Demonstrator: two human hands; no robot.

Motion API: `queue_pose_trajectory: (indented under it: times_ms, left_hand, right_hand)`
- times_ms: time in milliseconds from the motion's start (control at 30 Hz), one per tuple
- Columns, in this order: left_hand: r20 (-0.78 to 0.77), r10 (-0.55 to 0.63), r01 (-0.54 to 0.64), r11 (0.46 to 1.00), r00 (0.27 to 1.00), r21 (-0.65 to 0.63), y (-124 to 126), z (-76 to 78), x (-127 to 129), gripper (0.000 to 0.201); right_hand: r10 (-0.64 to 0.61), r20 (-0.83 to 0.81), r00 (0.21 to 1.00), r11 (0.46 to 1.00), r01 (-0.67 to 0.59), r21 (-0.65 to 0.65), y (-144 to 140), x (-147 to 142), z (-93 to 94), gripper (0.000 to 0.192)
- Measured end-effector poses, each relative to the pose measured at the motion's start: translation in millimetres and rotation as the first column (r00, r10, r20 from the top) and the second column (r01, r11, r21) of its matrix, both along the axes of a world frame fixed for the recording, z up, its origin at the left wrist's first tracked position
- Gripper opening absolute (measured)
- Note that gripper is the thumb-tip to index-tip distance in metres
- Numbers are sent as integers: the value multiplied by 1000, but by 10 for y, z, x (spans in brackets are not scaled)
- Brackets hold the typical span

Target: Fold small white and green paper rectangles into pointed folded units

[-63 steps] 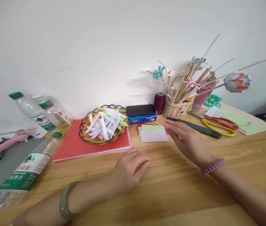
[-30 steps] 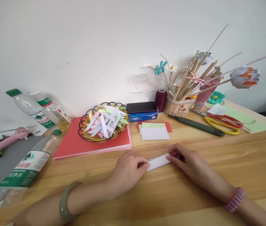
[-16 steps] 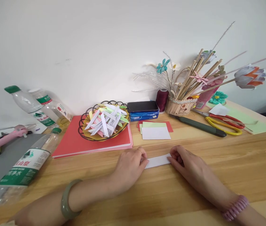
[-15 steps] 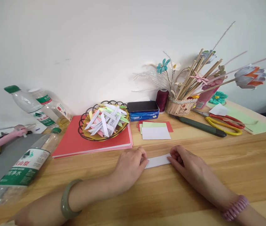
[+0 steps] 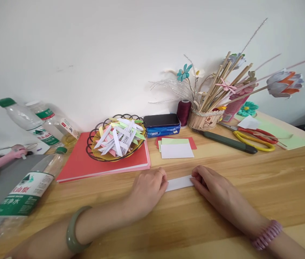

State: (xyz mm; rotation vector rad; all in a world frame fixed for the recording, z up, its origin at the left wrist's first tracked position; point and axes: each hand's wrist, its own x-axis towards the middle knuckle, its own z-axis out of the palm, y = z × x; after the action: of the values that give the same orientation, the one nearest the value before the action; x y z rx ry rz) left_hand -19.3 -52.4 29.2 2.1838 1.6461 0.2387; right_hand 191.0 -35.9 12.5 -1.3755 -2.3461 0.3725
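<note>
Pinched at both ends, a white strip (image 5: pixel 179 183) runs between the person's two hands: the left hand (image 5: pixel 147 190) has thumb and fingers closed on one end, the right hand (image 5: pixel 214 185) on the other. It sits over the wooden table (image 5: pixel 195 226), straight and level enough, though from where I stand I can't tell whether it touches the wood. A green bangle (image 5: pixel 73 232) circles the left forearm, a purple coil (image 5: pixel 267 234) the right wrist. Off to the left a bottle (image 5: pixel 20 201) lies on its side. Just beyond the strip are some small cards, a white card (image 5: pixel 177 151) on top, with green and red showing beneath. Left of them, a basket (image 5: pixel 96 141) heaped with paper strips (image 5: pixel 120 138) sits on a red stack (image 5: pixel 74 158); to their right lie a green-handled knife (image 5: pixel 229 142) and scissors (image 5: pixel 237 134). Farther back, a phone (image 5: pixel 161 119) rests on a blue pack (image 5: pixel 163 131), beside a dark red spool (image 5: pixel 184 112) and a pot (image 5: pixel 205 120) full of sticks (image 5: pixel 217 86), near the wall (image 5: pixel 114 54).
</note>
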Motion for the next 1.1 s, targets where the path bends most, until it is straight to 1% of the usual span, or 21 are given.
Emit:
queue_pose_trajectory:
  times_ms: [67,133,200,233,300,367,400,467,533,600,667,733,767,833,933,1100]
  left_hand:
    - [-13,-39,39,999,999,8,-7,-14,7,14]
    - [9,-49,49,999,999,2,-12,-24,24,15]
    - [47,-38,38,999,998,-5,-13,-27,46,24]
    - [56,-30,30,1000,998,-1,-13,-26,56,29]
    - [20,-43,42,999,999,26,-12,-20,65,34]
    - [-83,-121,126,990,989,61,-13,-20,56,34]
    - [-147,-173,187,979,974,83,-16,-24,44,31]
    - [-278,-274,323,935,921,146,-35,-44,13,26]
    - [-383,-318,422,877,867,228,-73,-72,-17,29]
    - [-463,-329,496,813,823,303,-132,-106,-36,31]
    - [-531,-317,554,743,786,377,-209,-143,-38,31]
    - [-594,-273,595,663,757,454,-297,-182,-29,32]
    - [-619,-243,605,635,747,480,-342,-199,-22,33]
    - [-664,-180,610,616,726,499,-424,-223,-7,34]
    - [-687,-113,591,621,718,515,-513,-223,14,34]
    - [-679,-57,554,630,732,544,-573,-213,51,36]
  right_hand:
    - [14,10,1000,1000,-14,23,2,2,19,17]
    - [28,48,998,997,-31,64,-4,12,40,21]
    - [46,117,992,985,-65,163,-39,18,48,26]
    - [61,153,986,967,-96,236,-74,15,41,28]
    - [103,199,975,901,-176,395,-176,-13,5,30]
    - [169,222,960,835,-259,486,-303,-63,-56,32]
    - [191,246,950,826,-292,482,-364,-91,-90,36]
    - [204,279,938,828,-317,462,-460,-135,-151,45]
    - [207,295,933,842,-323,432,-509,-152,-191,52]
    - [210,282,936,854,-316,413,-519,-144,-208,54]
    - [212,262,941,866,-305,396,-511,-127,-209,55]
    - [213,261,942,871,-304,387,-501,-114,-205,54]
    - [212,261,942,873,-302,383,-498,-110,-204,54]
    - [207,252,945,877,-294,380,-493,-107,-202,54]
    - [204,250,947,869,-292,399,-487,-105,-202,52]
    - [186,337,923,836,-329,439,-476,-92,-200,50]
